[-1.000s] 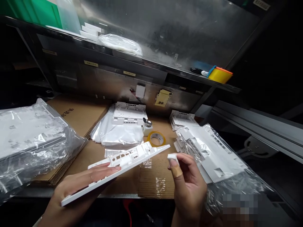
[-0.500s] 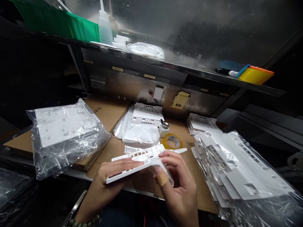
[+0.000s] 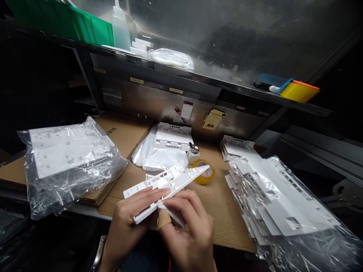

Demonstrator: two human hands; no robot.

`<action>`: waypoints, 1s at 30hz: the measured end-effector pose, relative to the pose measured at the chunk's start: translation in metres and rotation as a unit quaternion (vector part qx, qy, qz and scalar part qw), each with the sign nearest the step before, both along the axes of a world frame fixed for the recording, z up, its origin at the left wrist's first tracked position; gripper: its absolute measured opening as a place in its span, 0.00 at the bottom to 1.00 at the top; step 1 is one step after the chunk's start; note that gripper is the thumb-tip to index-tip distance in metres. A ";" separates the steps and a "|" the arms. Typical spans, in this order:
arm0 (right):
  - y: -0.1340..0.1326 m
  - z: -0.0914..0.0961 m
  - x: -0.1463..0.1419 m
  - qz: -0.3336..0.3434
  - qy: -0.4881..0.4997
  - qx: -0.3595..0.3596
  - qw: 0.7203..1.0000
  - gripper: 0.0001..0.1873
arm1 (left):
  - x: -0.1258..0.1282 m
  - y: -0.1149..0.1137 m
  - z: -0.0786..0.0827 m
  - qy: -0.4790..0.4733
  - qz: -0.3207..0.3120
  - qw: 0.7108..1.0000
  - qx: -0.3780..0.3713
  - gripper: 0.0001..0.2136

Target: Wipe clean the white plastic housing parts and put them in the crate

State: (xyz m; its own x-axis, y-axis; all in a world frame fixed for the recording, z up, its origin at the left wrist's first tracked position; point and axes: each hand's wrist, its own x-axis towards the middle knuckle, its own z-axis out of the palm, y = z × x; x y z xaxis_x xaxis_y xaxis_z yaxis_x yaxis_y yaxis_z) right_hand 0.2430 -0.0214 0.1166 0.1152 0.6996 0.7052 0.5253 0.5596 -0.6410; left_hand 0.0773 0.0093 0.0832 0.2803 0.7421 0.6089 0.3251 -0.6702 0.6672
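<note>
My left hand (image 3: pixel 132 215) is closed on a white plastic housing (image 3: pixel 188 176) with slots along one wall, holding it tilted above the bench. Against the housing's near edge, my right hand (image 3: pixel 188 226) pinches a white, cloth-like piece (image 3: pixel 175 214), mostly hidden by the fingers. A tan bandage wraps the right thumb. Just beyond the housing lies a roll of yellow tape (image 3: pixel 209 177), next to a small white bottle with a metal top (image 3: pixel 193 151).
Bagged white panels (image 3: pixel 68 151) sit on cardboard (image 3: pixel 124 130) at left. More bagged panels (image 3: pixel 283 200) are stacked at right. Other white housings (image 3: pixel 173 135) stand at the back on plastic bags (image 3: pixel 159 158). A metal shelf (image 3: pixel 207 77) crosses above, bearing a green bin (image 3: pixel 70 24).
My right hand has moved left and down along the housing's near edge with the white piece. The housing has turned, its right end rising. The camera view has shifted slightly.
</note>
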 end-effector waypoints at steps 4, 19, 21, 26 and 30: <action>0.002 0.005 0.006 -0.034 -0.014 -0.024 0.999 0.08 | -0.002 0.001 0.000 0.018 0.021 1.000 0.013 0.21; 0.002 0.007 0.004 -0.035 -0.011 -0.008 0.999 0.07 | -0.001 0.005 0.003 0.045 -0.015 0.998 0.048 0.23; 0.001 0.006 0.001 -0.029 -0.011 0.002 1.000 0.08 | -0.002 0.004 0.000 0.038 -0.023 0.998 0.033 0.22; 0.013 0.003 0.023 -0.023 -0.011 -0.016 1.000 0.07 | -0.004 0.002 -0.004 0.001 -0.018 0.999 -0.039 0.21; 0.023 0.006 0.063 -0.172 0.089 -0.011 0.981 0.03 | -0.003 0.001 0.007 -0.055 -0.011 0.987 -0.151 0.13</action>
State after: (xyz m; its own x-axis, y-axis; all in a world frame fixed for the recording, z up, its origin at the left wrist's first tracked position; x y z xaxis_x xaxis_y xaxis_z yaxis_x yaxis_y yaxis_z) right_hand 0.3057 0.0012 0.1223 0.4672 0.6129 0.6372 0.5598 0.3527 -0.7498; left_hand 0.0739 0.0106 0.0906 0.2430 0.8887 0.3888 0.2269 -0.4417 0.8680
